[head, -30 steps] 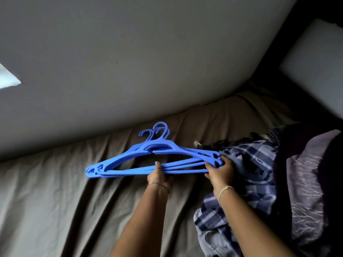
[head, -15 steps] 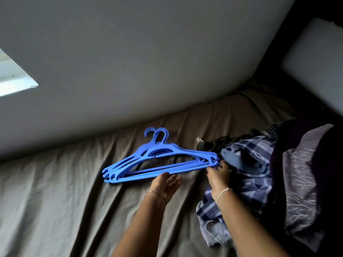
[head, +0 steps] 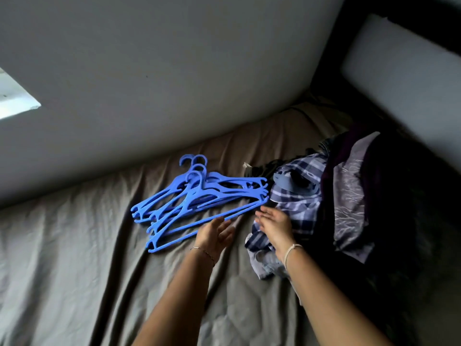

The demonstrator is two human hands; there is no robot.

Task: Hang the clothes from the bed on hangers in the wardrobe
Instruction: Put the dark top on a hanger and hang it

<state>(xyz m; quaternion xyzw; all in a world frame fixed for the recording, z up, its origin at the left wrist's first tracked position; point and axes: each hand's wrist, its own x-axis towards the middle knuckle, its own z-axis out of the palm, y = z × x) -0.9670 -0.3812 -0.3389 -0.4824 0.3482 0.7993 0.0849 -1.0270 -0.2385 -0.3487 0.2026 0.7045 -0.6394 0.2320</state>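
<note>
1. While both arms reach out over the bed (head: pixel 74 270), the left hand (head: pixel 215 234) hangs with its fingers spread wide and holds nothing.
2. Just beyond the left hand's fingertips lies a loose stack of blue hangers (head: pixel 197 198), fanned out on the brown sheet, hooks pointing away from the person; the nearest bar runs right past the fingertips, and whether it touches them cannot be told.
3. Beside it, the right hand (head: pixel 273 222) is also wide and empty, palm turned toward the left hand, with a pale band at the wrist.
4. Under and beyond the right hand sits the pile of clothes (head: pixel 349 196): a blue checked shirt (head: pixel 299 208) nearest the hand, darker garments farther to its right.
5. Past the hangers rises a grey wall (head: pixel 174 71).
</note>
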